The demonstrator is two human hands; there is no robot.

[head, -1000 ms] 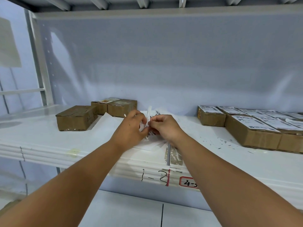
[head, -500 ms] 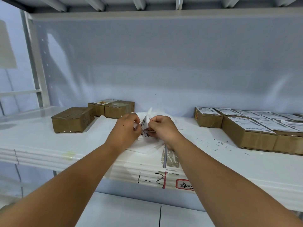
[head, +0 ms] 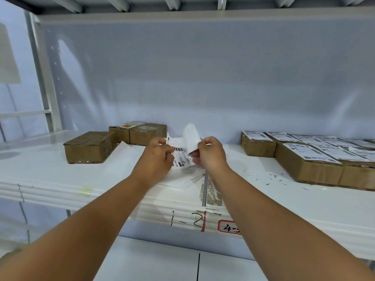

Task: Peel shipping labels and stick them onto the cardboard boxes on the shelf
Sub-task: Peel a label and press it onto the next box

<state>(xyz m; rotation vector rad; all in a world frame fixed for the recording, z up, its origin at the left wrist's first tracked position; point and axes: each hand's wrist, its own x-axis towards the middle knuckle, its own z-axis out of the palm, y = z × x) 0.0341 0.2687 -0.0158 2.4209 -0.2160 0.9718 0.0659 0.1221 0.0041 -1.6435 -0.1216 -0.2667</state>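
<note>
Since the earlier frames the hands have pulled apart. The white backing sheet [head: 191, 136] now curls up and away from the printed shipping label [head: 181, 157], and more of the barcode face is exposed. Before, the two layers were almost flat together between the fingertips.

Left hand [head: 156, 157] pinches the label's left edge. Right hand [head: 211, 153] pinches the backing sheet at its lower end. Both grips are closed on paper and held just above the shelf [head: 40, 173]. Loose white sheets [head: 125, 159] lie right under the grip.

The step is a mid-peel, probably over halfway. To do it well:
- Keep the left pinch on the margin, off the adhesive.
- Draw the backing back on itself at a low angle and a steady pace, so the label doesn't tear or fold onto itself.
- Don't let the freed corner drop onto the sheets below.

Bare cardboard boxes [head: 89, 147] sit left of and beyond the grip and are the likely target. The labelled boxes [head: 308, 159], well to the right, look finished.
</note>
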